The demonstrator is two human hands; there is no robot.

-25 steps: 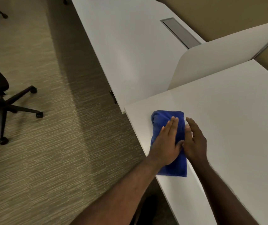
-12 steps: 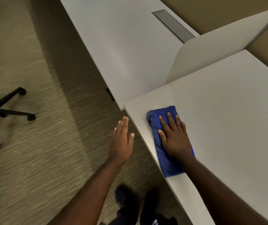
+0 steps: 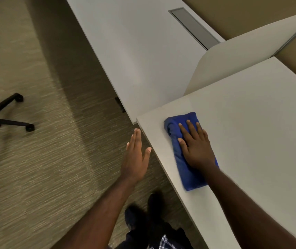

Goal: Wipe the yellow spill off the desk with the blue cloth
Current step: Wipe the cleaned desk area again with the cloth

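Right hand (image 3: 196,148): spread flat, pressing the cloth (image 3: 188,169) onto the desk (image 3: 251,141).
Left hand (image 3: 136,155): flat, empty, off the desk.
Spill: none visible; wiping seems nearly done.

Right hand (image 3: 196,150) lies flat, fingers spread; left hand (image 3: 136,159) hovers open.

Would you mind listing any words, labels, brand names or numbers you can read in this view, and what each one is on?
None can be read: the blue cloth, the desk, the neighbouring desk and the office chair show no print. The small dark fitting under the neighbouring desk is too small to tell.
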